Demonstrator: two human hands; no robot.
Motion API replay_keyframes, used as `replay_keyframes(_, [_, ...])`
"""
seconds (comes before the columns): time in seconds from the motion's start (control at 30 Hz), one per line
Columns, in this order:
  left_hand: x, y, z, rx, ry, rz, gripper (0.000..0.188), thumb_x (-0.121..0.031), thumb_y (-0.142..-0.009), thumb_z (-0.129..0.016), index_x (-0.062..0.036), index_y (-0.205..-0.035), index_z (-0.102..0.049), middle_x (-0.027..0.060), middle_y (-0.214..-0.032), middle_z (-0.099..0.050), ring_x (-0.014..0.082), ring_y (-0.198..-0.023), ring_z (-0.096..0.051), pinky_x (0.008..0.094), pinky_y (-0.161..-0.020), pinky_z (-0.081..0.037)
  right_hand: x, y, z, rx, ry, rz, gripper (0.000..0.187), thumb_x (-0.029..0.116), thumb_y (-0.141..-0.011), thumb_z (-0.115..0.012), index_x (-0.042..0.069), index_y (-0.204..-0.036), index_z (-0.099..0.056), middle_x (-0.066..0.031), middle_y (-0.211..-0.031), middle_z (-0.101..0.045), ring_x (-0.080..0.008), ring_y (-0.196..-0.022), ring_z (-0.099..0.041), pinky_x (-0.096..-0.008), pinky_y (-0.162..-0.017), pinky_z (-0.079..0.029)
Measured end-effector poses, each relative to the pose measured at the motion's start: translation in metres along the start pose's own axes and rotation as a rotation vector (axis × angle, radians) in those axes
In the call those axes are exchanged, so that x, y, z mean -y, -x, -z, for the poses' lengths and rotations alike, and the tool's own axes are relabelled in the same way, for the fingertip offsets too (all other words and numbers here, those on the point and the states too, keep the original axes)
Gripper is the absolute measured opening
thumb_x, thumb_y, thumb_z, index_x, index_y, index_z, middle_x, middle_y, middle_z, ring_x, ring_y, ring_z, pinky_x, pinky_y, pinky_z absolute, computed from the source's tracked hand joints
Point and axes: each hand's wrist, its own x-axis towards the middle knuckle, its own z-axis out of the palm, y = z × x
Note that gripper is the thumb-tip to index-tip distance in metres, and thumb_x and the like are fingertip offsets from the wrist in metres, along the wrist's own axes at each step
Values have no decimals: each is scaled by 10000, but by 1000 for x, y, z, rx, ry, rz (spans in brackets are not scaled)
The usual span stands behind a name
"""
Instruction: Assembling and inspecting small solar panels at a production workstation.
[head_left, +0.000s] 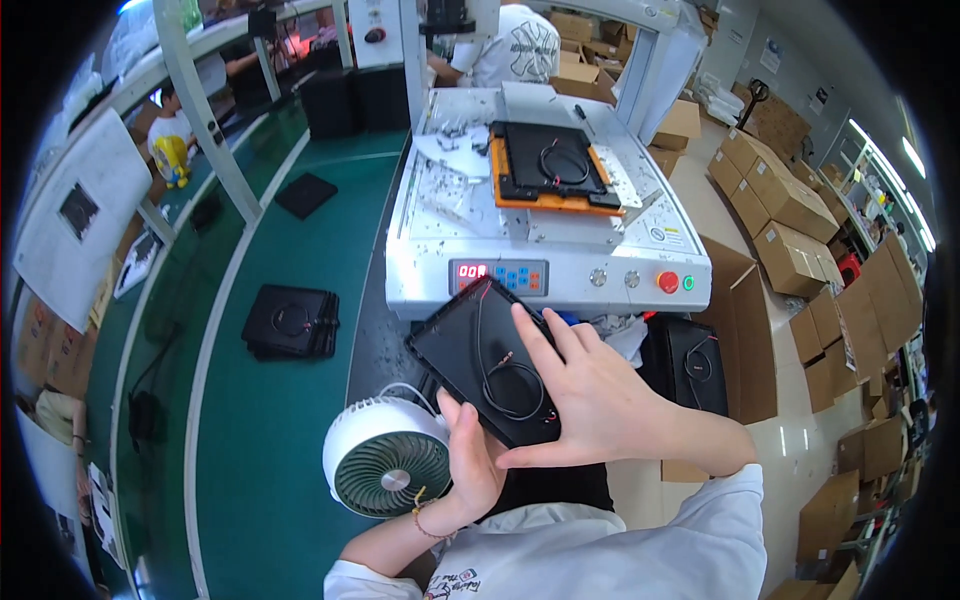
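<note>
A flat black square panel [500, 370], perhaps a plastic housing, is tilted between my hands in front of the machine. On its upward face lies a thin coiled cable with bare-looking ends. My left hand [470, 460] supports its lower left edge, with the thumb up along the rim and the other fingers mostly hidden. Spread across its right side, my right hand [600, 395] grips it between the fingertips at the upper edge and the thumb near the bottom corner. Beyond, a similar black panel with cable [540, 160] sits in an orange fixture [500, 185] on the white machine's bed [440, 235].
A white fan [385, 460] stands beside my left hand. Stacked black panels [290, 320] rest on the green work surface [250, 420]. The machine's front carries a lit control panel [500, 275] and a red button [667, 282]. An open carton [745, 340] with black panels stands right.
</note>
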Motion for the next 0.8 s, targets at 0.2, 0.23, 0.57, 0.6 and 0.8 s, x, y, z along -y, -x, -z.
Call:
replay_keyframes(0.2, [-25, -12, -2, 214, -407, 94, 632, -493, -1046, -273, -61, -1503, -217, 115, -1502, -332, 236, -1354, -358, 407, -1108, -303, -20, 11, 21, 18, -29, -94, 1200, 589, -702, -752, -116, -1487, -179, -374, -1251, -452, -504, -1088, -505, -480, -981, -442])
replay_keyframes(0.23, [-41, -20, 0, 260, -672, 191, 629, -500, -1048, -263, -61, -1498, -229, 115, -1476, -355, 231, -1324, -380, 401, -1079, -331, -25, 18, 30, -11, -24, -96, 1200, 589, -702, -752, -116, -1487, -179, -374, -1251, -452, -504, -1088, -505, -480, -981, -442])
replay_keyframes(0.57, [-51, -271, -96, 331, -1978, -474, 884, -658, -890, -519, 162, -1217, -475, 371, -1177, -569, 500, -1137, -523, 511, -976, -430, -68, 79, 79, -132, 68, -417, 1179, 601, -689, -748, -88, -1486, -218, -343, -1282, -446, -479, -1174, -489, -485, -962, -470])
replay_keyframes(0.6, [-44, -281, -114, 292, -1942, -286, 1004, -731, -829, -521, 183, -1240, -456, 366, -1168, -588, 492, -1126, -558, 503, -964, -454, -79, 87, 73, -235, 131, -362, 1171, 610, -689, -743, -114, -1465, -249, -380, -1152, -506, -514, -1064, -542, -505, -893, -508])
replay_keyframes(0.8, [1, -292, -167, 127, -2197, -17, 1302, -857, -653, -565, 201, -1377, -338, 355, -1240, -574, 442, -1166, -594, 441, -966, -482, -104, 122, 75, -172, 105, -552, 1193, 639, -688, -730, -122, -1467, -244, -365, -1108, -529, -473, -1030, -568, -482, -852, -530])
